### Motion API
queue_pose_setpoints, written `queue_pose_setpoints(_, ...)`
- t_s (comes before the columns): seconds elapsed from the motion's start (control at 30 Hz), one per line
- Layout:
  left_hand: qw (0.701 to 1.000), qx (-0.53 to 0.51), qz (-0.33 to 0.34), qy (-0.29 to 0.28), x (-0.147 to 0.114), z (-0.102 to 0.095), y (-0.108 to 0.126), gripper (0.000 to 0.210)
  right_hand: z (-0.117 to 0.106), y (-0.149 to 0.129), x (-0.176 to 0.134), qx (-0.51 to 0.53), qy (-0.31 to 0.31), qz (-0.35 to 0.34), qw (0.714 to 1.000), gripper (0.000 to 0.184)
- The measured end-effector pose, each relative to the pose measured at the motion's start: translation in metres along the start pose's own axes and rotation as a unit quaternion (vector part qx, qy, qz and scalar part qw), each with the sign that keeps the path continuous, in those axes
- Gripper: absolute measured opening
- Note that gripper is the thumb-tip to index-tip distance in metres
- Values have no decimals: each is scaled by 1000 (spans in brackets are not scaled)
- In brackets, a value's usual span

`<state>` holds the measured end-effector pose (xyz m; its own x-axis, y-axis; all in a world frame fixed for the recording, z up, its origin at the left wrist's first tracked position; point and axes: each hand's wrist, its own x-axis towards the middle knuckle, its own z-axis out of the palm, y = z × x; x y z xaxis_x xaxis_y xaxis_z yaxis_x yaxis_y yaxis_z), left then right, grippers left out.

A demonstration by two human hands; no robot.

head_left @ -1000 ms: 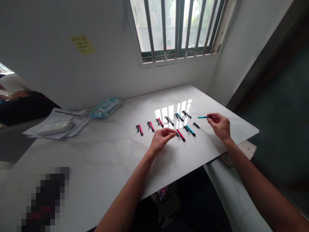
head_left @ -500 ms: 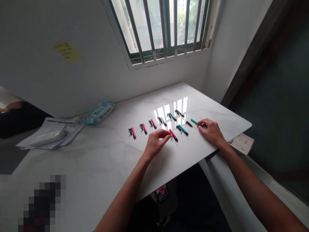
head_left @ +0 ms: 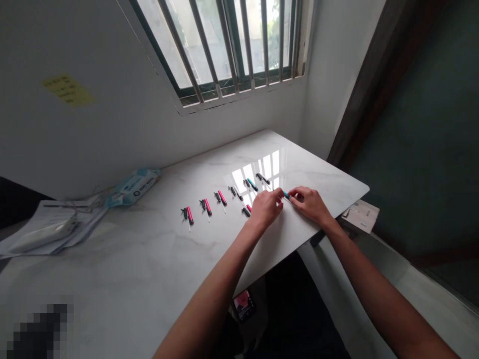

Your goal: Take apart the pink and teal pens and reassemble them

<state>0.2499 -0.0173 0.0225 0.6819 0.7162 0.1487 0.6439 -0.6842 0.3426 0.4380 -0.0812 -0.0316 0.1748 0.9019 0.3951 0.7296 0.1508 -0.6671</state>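
My right hand (head_left: 309, 203) is closed at the fingertips on a blue pen barrel (head_left: 286, 195), held low over the white marbled table (head_left: 142, 279). My left hand (head_left: 266, 207) meets it from the left, fingers curled together at the barrel's left end; what they pinch is hidden. Beneath the left wrist, a black pen cap (head_left: 245, 212) and part of a pink barrel (head_left: 249, 207) peek out. Farther left lie pink pen barrels (head_left: 190, 215) with black caps (head_left: 184, 213) and thin white refills (head_left: 189, 228). Behind the hands are a blue pen set (head_left: 252, 184) and a black one (head_left: 263, 178).
A blue wipes packet (head_left: 134, 187) and papers (head_left: 80, 224) with a white object lie at the left. The barred window (head_left: 228, 50) is behind the table. A phone (head_left: 243, 305) shows below the front edge, and a pale box (head_left: 361, 215) sits beyond the right edge.
My left hand has moved right, from beside the pink pen parts to the blue barrel. The right hand has brought the barrel toward it. The view has shifted rightward.
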Motion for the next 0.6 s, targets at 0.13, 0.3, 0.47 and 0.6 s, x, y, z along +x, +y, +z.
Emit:
queue_pose_setpoints(0.13, 1000, 23, 6, 1, 11, 12, -4, 27, 0, -1, 1, -2, -3, -3, 1000, 13)
queue_pose_setpoints(0.3, 999, 50, -9, 1, 18, 18, -4, 23, 1, -1, 2, 1, -3, -5, 1000, 13)
queue_pose_setpoints(0.47, 998, 59, 6, 19, 11, 12, -2, 22, 0, 0, 0, 8, -7, -3, 1000, 13)
queue_pose_setpoints(0.6, 996, 32, -25, 76, -20, -10, -22, 16, -1, 0, -4, 19, -11, 3, 1000, 14)
